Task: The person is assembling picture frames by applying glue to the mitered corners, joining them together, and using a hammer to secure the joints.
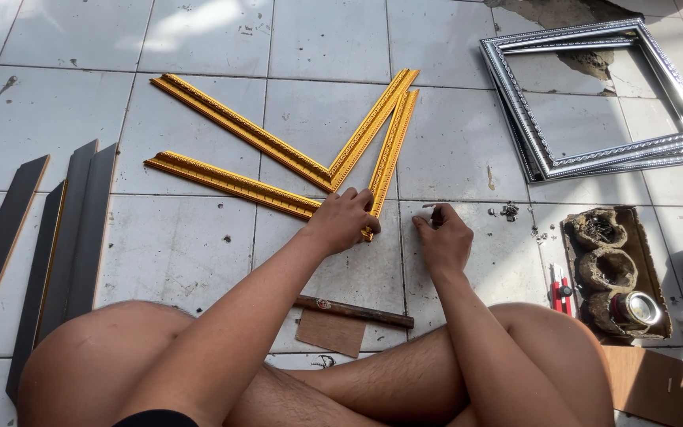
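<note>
The person sits cross-legged, bare knees spread wide at the near edge of the view and shins crossed between them, with both bare forearms reaching away from the body toward the middle. The left hand (343, 219) lies palm down at the end of a long, straight arm, its fingers curled and knuckles up, pressing downward. The right hand (442, 236), just right of it and slightly apart, has its wrist bent and its fingertips (424, 221) pinched together, pointing far and left.
</note>
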